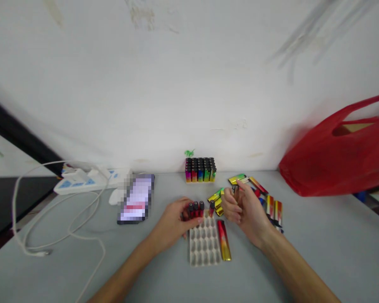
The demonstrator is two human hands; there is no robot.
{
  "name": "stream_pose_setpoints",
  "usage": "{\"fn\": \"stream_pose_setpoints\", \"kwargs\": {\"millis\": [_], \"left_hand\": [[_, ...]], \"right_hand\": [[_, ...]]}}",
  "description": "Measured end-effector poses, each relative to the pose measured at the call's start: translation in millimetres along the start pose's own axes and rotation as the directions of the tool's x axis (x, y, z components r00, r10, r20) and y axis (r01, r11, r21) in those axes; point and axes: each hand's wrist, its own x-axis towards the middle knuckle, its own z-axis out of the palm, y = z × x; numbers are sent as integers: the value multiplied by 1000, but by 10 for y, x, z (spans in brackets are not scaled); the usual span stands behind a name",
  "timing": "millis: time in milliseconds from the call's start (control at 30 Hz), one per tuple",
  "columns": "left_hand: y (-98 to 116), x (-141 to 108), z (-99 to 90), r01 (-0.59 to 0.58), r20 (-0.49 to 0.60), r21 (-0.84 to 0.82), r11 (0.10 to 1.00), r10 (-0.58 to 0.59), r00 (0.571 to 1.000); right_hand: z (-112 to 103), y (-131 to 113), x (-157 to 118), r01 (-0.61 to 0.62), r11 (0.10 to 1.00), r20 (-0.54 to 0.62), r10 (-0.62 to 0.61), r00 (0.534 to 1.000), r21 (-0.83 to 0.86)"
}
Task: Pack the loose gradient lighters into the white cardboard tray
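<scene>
A pale tray (205, 246) with rows of pockets lies in front of me. Several red lighters (196, 207) with black tops stand in its back row, with a gap before the rightmost one. My left hand (175, 219) is closed around the left lighters, thumb in front and fingers behind. My right hand (244, 208) is raised to the right of the tray, with a lighter (236, 189) pinched in its fingers; only its dark top shows. A red-and-gold lighter (224, 240) lies along the tray's right side.
A filled block of multicoloured lighters (201, 170) stands by the wall. Loose lighters (274, 208) lie in a pile around and behind my right hand. At left are a phone (135, 198), a power strip (91, 181) and a white cable (85, 237). A red bag (341, 155) stands at right.
</scene>
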Motion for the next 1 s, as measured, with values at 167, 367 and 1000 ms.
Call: {"fn": "stream_pose_setpoints", "kwargs": {"millis": [167, 367, 1000], "left_hand": [[-26, 13, 0, 2, 11, -4, 1000, -2, 1000], [-25, 16, -2, 0, 12, 5, 1000, 0, 1000], [-11, 10, 11, -9, -8, 3, 1000, 9, 1000]], "right_hand": [[35, 17, -15, 17, 1000, 19, -18, 1000, 10], [107, 58, -36, -13, 1000, 16, 13, 1000, -14], [184, 176, -25, 123, 988, -157, -136, 978, -89]]}}
